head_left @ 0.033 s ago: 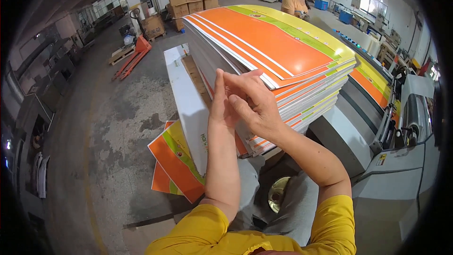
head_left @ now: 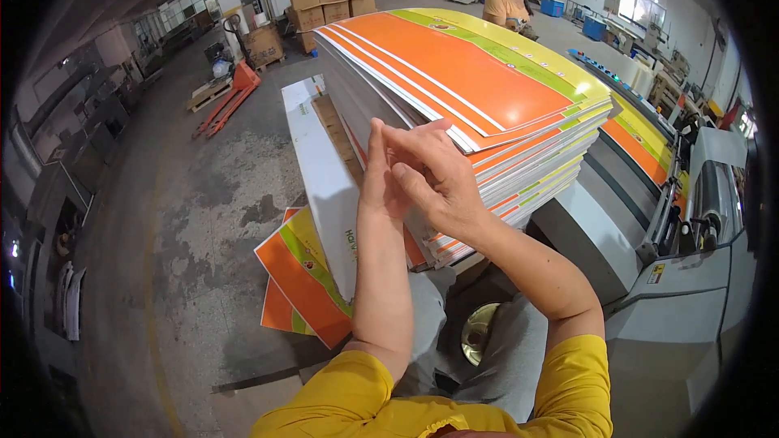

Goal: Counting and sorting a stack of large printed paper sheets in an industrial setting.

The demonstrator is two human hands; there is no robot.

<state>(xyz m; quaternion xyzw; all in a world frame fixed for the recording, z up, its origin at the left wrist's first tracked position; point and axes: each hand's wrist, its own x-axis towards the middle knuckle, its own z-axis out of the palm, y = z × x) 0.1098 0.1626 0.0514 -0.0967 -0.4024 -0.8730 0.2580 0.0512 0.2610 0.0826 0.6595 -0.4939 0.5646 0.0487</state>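
Two bare hands meet mid-frame, the left hand (head_left: 377, 170) upright and edge-on, the right hand (head_left: 448, 186) angled in against it, thumb standing off from the fingers; whether either grips anything, the view cannot tell. Right behind them, the tall stack of printed sheets (head_left: 479, 73) fills the upper centre, orange, green and yellow on top! Just left of it leans a long white panel (head_left: 324, 186), loose printed sheets (head_left: 308, 288) below. Far right, a grey machine (head_left: 673, 300); upper right, a capped co-worker (head_left: 507, 8).
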